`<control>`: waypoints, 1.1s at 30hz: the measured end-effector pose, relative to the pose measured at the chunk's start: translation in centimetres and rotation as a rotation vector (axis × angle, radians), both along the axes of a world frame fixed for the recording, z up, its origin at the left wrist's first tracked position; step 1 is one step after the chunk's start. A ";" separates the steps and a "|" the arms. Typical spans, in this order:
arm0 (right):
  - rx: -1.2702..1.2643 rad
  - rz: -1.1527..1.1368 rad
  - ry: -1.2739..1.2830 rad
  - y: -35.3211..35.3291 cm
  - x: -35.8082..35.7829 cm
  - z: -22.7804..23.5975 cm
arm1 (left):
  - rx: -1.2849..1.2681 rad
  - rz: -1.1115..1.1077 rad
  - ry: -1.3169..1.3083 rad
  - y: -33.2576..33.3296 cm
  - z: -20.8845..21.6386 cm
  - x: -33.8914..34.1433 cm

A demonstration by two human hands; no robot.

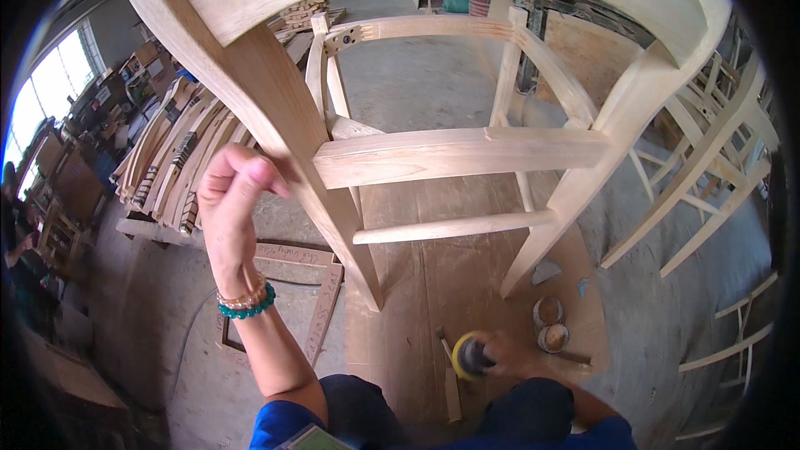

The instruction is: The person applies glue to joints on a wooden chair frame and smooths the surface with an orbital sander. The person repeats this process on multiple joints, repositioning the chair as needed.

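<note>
An unfinished pale wooden chair frame without a seat stands upright before me on a cardboard sheet. My left hand, raised beside its left back post, is closed with the thumb pressed over bent fingers. Its fingertips meet the post's edge; whatever they may pinch is hidden. Low on the right, near my knee, my right hand grips a round sanding pad with a yellow rim and dark back. That pad is held apart from the chair, above a thin wooden strip and a small brush-like tool.
Two round containers sit on the cardboard right of the pad. A flat wooden frame lies left of it. Curved wooden parts are stacked at left. Other chair frames stand at right.
</note>
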State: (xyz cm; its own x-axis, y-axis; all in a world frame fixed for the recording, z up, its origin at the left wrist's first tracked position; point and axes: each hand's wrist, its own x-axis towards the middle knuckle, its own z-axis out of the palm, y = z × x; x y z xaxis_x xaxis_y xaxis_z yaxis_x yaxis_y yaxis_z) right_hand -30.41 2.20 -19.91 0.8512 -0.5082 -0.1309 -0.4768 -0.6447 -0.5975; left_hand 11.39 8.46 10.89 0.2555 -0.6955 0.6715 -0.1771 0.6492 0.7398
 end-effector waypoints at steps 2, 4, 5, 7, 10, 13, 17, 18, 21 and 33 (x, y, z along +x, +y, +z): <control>-0.091 -0.091 -0.089 -2.2 0.9 6.9 | 0.235 0.138 -0.139 0.4 -0.4 1.5; -0.120 -0.222 -0.134 -3.6 0.4 13.5 | 0.418 0.117 -0.211 -0.5 -1.8 1.4; -0.090 -0.287 -0.185 -3.9 0.0 16.7 | 0.489 0.042 -0.225 -1.2 -2.6 0.9; -0.237 -0.186 -0.294 -3.3 0.8 24.8 | 0.608 0.015 -0.341 -2.1 -3.5 0.9; -0.479 -0.119 -0.395 -1.4 1.6 34.2 | 0.512 -0.139 -0.123 -4.3 -5.9 0.5; -0.706 0.005 -0.362 -3.0 3.8 40.4 | 0.472 -0.086 -0.092 -4.5 -6.1 -0.6; -0.572 0.027 -0.158 -8.2 8.6 43.5 | 0.460 -0.034 -0.114 -4.6 -6.7 -1.5; -0.565 0.024 -0.131 -9.6 9.7 43.9 | 0.463 -0.027 -0.111 -4.4 -6.4 -1.3; -0.603 0.021 -0.067 -13.2 12.4 43.7 | 0.428 -0.026 -0.110 -4.3 -6.5 -1.1; -0.601 0.081 -0.064 -14.4 14.3 44.3 | 0.398 -0.025 -0.063 -4.4 -6.5 -0.9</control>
